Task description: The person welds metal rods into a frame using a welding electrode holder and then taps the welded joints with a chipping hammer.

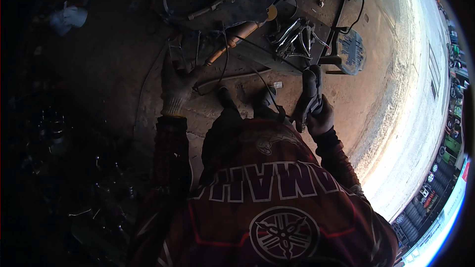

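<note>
My left hand, in a knitted work glove, reaches forward with thumb and fingers apart. It is beside a thin dark metal frame; whether the fingertips touch that is too dark to see. To its right an orange-brown tube with a tapered end slants up to the bench. My right hand is closed on a dark, elongated, round-ended object, held upright by my right side. Its kind cannot be made out.
A cluttered bench with curved metal parts stands ahead. Shiny metal pieces lie in a heap beside it. A slotted grey seat is to the right, before the bright road. Cables cross the floor by my feet. Dark metal clutter fills the lower left.
</note>
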Available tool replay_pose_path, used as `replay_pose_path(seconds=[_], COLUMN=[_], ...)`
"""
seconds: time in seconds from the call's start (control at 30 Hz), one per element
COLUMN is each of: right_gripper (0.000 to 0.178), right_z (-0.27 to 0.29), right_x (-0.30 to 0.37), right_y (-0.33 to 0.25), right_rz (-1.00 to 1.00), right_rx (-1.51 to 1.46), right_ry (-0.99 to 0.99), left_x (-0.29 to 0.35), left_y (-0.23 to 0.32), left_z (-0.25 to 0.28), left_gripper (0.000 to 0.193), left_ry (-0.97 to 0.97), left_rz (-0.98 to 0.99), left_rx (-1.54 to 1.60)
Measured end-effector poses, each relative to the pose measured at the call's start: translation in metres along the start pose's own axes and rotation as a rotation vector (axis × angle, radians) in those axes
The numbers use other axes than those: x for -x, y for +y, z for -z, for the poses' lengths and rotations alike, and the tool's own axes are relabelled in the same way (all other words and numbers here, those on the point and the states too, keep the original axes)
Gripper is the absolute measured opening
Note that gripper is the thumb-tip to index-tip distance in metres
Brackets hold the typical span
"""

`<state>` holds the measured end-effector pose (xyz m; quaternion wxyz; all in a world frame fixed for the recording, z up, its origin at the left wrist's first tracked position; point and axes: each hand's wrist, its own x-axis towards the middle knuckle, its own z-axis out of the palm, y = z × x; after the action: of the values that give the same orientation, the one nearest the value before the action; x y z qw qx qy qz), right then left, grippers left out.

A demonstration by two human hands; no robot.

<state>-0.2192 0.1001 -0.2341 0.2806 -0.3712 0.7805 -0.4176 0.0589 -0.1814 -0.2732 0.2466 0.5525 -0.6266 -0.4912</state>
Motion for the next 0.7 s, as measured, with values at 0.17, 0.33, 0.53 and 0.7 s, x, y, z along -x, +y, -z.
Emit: replay_pose_path(seconds=[0.17,0.33,0.53,0.7], right_gripper=[0.034,0.033,0.033,0.033], right_z=[-0.003,-0.004,-0.005,-0.007], right_x=[-0.002,-0.004,-0.004,-0.003], right_y=[-0.005,-0.012,-0.024,-0.02], right_rz=[0.014,0.01,-0.018,-0.007], right_rx=[-0.026,0.069,0.103,0.106], right_ry=[0.034,-0.004,0.004,0.01], left_x=[0.003,0.002,0.0,-0.004], left_y=[0.013,0.012,0.016,-0.003], left_z=[0.002,0.002,0.004,0.003], left_gripper=[0.102,0.103,0.104,0.103], left_ry=[0.021,0.011,0.012,0.053], left_rz=[0.018,0.06,-0.005,-0.01], left_rx=[-0.046,0.017,-0.114,-0.109])
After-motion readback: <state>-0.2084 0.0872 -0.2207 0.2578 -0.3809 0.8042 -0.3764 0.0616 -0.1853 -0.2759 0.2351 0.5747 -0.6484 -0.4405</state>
